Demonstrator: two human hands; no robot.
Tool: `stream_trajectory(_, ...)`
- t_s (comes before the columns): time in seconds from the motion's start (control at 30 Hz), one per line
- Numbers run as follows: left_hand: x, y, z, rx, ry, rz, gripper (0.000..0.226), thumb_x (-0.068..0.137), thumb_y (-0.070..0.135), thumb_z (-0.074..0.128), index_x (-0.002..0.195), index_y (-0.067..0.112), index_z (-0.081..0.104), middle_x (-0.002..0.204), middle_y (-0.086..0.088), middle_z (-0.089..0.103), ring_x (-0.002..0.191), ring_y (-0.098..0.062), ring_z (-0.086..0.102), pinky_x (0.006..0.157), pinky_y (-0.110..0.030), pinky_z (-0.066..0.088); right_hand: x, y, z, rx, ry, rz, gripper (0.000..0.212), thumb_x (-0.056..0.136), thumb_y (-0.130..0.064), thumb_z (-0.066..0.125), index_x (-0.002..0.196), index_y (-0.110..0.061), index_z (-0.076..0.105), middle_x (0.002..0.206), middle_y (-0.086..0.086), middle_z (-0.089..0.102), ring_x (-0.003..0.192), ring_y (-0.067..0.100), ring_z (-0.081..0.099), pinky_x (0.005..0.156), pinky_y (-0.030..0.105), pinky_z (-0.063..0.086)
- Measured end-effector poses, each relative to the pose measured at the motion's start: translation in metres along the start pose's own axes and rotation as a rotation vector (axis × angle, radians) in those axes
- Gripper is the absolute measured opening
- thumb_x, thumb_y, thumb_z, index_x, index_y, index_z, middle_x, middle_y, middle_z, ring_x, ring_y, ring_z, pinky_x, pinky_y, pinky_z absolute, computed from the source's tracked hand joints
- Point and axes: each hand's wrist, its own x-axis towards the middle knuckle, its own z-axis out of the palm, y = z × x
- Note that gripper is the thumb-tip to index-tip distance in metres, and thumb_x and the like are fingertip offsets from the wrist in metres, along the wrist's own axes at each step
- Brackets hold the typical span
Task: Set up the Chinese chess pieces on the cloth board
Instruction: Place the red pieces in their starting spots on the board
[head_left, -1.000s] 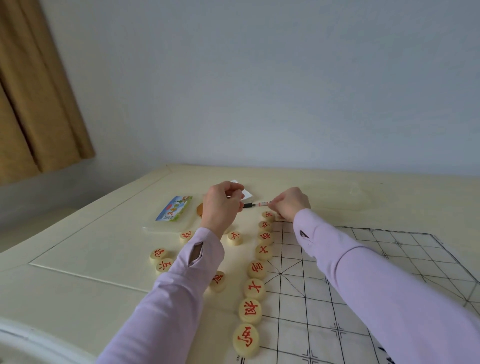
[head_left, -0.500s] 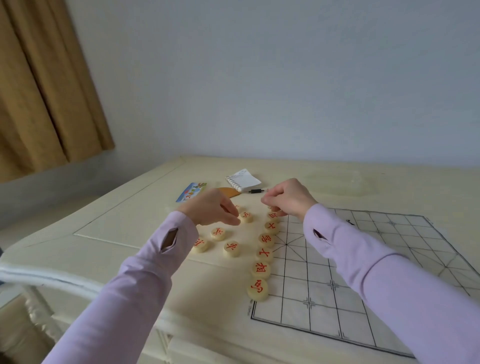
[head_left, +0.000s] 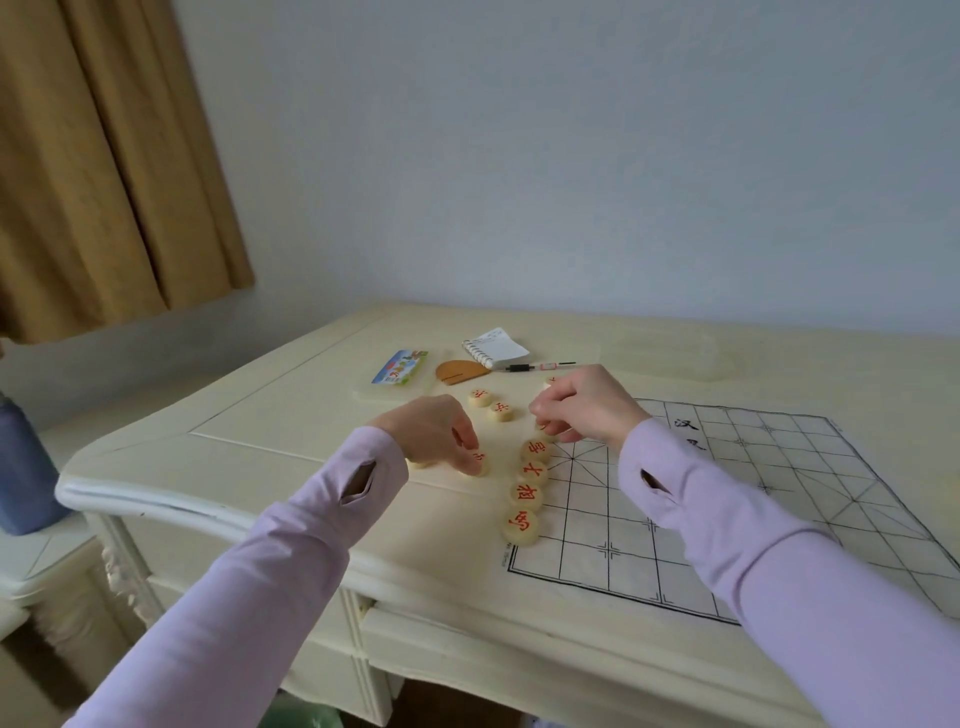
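A red row (head_left: 525, 494) was part laid at the left edge of the cloth board (head_left: 727, 493). A loose piece (head_left: 483, 464) was pinched by the left hand (head_left: 434, 431), a row-end piece (head_left: 543, 428) by the right hand (head_left: 582, 408); more awaited placing.

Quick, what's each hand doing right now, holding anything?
Left hand: pinching a loose piece beside the cloth board.
Right hand: fingers curled on a row piece at the board's edge.
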Motion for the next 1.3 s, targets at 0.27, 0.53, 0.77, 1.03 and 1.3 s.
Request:
stream_trajectory(0.27,-0.006,0.000,0.006,0.000,0.098,0.008,0.037,0.071,0.030,0.080,0.101,0.016,0.063,0.090,0.004,0.059,0.083,-0.014,0.053,0.075,-0.027,0.043,-0.017,-0.006,0.010,0.009,-0.053,-0.032,0.011,0.085,-0.009,0.066,0.093,-0.002,0.070,0.090,0.013,0.068,0.073,0.021,0.065,0.067,0.026,0.056)
stream_trajectory(0.53,-0.016,0.007,0.002,-0.288,0.238,0.053,0.025,0.074,0.031,0.078,0.085,0.014,0.063,0.084,0.000,0.066,0.070,-0.011,0.055,0.057,-0.016,0.041,-0.031,-0.019,0.017,0.065,-0.120,-0.031,0.026,0.088,-0.015,0.064,0.106,0.004,0.065,0.088,0.012,0.065,0.068,0.018,0.062,0.063,0.026,0.054)
stream_trajectory(0.77,-0.024,0.022,0.004,-0.576,0.265,0.084,0.008,0.084,0.019,0.069,0.089,0.013,0.067,0.074,0.003,0.064,0.063,-0.006,0.052,0.061,-0.017,0.043,-0.043,-0.027,0.016,0.316,-0.142,0.045,0.026,0.088,-0.004,0.062,0.106,0.014,0.060,0.069,0.012,0.060,0.051,0.015,0.062,0.051,0.020,0.055)
stream_trajectory(1.03,-0.035,0.022,0.008,-0.667,0.248,0.047,0.019,0.092,0.020,0.058,0.099,0.005,0.068,0.084,0.001,0.070,0.070,-0.010,0.053,0.070,-0.017,0.047,-0.064,-0.015,-0.001,0.336,-0.223,0.137,0.020,0.084,0.004,0.063,0.102,0.013,0.061,0.074,0.015,0.065,0.049,0.013,0.066,0.054,0.021,0.058)
stream_trajectory(1.3,-0.039,0.017,0.015,-0.689,0.221,-0.017,0.011,0.092,0.017,0.057,0.089,0.013,0.067,0.082,0.003,0.069,0.065,-0.008,0.051,0.064,-0.017,0.045,-0.090,-0.016,-0.002,0.181,-0.434,0.244,0.008,0.080,0.008,0.066,0.087,0.011,0.065,0.057,0.008,0.068,0.048,0.010,0.066,0.055,0.018,0.057)
